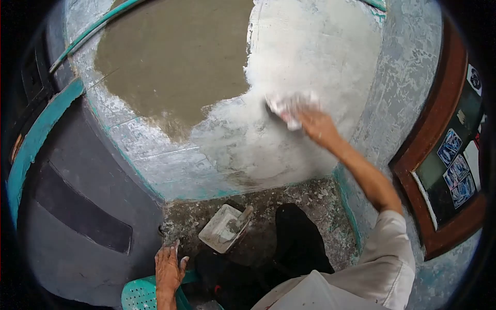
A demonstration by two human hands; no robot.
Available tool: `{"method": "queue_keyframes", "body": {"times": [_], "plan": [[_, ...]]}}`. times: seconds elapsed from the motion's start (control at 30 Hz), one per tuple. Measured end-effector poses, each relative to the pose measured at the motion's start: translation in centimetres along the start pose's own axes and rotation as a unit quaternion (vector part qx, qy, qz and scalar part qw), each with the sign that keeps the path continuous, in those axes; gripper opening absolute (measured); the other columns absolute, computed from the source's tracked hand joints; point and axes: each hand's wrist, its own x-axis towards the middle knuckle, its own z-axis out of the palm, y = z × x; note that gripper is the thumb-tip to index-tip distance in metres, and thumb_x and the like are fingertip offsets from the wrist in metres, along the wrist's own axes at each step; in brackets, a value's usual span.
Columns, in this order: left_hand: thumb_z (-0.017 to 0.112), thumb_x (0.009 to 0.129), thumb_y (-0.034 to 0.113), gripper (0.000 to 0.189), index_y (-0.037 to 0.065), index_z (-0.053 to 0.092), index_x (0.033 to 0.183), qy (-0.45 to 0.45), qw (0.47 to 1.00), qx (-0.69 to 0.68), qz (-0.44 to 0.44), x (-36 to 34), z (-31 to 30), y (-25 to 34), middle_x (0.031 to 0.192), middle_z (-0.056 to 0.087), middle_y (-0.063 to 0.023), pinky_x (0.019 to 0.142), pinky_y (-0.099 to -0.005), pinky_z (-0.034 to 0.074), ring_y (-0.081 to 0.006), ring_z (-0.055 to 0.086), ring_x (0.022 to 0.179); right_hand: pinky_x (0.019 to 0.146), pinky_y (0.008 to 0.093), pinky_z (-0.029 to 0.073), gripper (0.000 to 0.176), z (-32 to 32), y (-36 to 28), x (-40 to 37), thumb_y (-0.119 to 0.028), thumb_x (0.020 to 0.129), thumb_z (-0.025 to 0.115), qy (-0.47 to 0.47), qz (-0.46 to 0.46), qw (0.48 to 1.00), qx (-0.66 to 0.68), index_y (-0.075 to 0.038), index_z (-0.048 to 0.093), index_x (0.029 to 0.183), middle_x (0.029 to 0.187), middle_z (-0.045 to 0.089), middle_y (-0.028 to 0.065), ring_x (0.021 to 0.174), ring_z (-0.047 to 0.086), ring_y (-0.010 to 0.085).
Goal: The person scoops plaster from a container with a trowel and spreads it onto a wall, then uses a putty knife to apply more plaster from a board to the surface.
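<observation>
My right hand (316, 126) is closed around a crumpled whitish rag (293, 107) with pinkish marks, pressed to the wall. Motion blurs the rag, so its exact kind is hard to make out. Under it lies a patch of white coating (315, 57) on the wall. Down at the lower left, my left hand (169, 268) is empty, its dusty fingers stretched out beside a green perforated plastic stool (139, 294). A white tray (212, 232) smeared with putty stands on the floor between the hands, with a scraper-like tool (244, 216) lying in it.
Left of the white coating is a grey-brown plaster patch (175, 57). A dark grey door-like panel (93, 181) stands at the left, and a brown wooden frame (413, 186) with pictures at the right. The floor (310, 201) is speckled with debris.
</observation>
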Motion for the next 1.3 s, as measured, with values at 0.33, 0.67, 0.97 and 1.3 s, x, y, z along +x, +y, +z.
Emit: {"method": "queue_keyframes", "body": {"times": [0.33,0.67,0.97,1.3], "plan": [[0.069,0.095,0.028,0.062,0.006,0.048,0.149,0.02,0.999,0.024,-0.019,-0.2,1.2,-0.7,0.137,0.058,-0.0243,0.115,-0.0526,0.034,-0.0435,0.047,0.137,0.115,0.0461,0.041,0.048,-10.7,12.8,23.8,-0.019,0.097,0.052,0.136,-0.322,0.902,-0.253,-0.003,0.055,0.142,0.141,0.059,0.0167,0.132,0.055,0.0319],[0.068,0.096,0.028,0.063,0.007,0.047,0.151,0.012,0.999,0.03,-0.041,0.1,1.3,-0.9,0.137,0.058,-0.0255,0.115,-0.0537,0.035,-0.0444,0.047,0.137,0.123,0.0463,0.034,0.061,-2.9,16.1,4.3,-0.013,0.097,0.055,0.004,-0.167,0.968,-0.187,-0.014,0.043,0.158,0.162,0.044,0.01,0.149,0.042,0.0292],[0.067,0.097,0.029,0.062,0.007,0.047,0.152,-0.001,0.999,0.024,-0.036,-0.1,1.2,-0.9,0.142,0.055,-0.0285,0.116,-0.0536,0.034,-0.0452,0.046,0.138,0.095,0.0388,0.057,0.057,-8.4,10.1,9.8,-0.007,0.092,0.061,0.101,-0.031,0.988,-0.114,-0.013,0.053,0.148,0.143,0.062,0.0115,0.125,0.064,0.0277],[0.068,0.097,0.028,0.063,0.006,0.046,0.151,0.017,0.999,0.018,-0.028,-0.2,0.4,-0.2,0.14,0.056,-0.0275,0.117,-0.0524,0.033,-0.0443,0.045,0.139,0.106,0.0415,0.049,0.058,0.4,5.6,13.9,-0.007,0.087,0.06,0.108,-0.078,0.968,-0.213,0.0,0.054,0.144,0.15,0.054,0.0191,0.137,0.052,0.0351]]}}
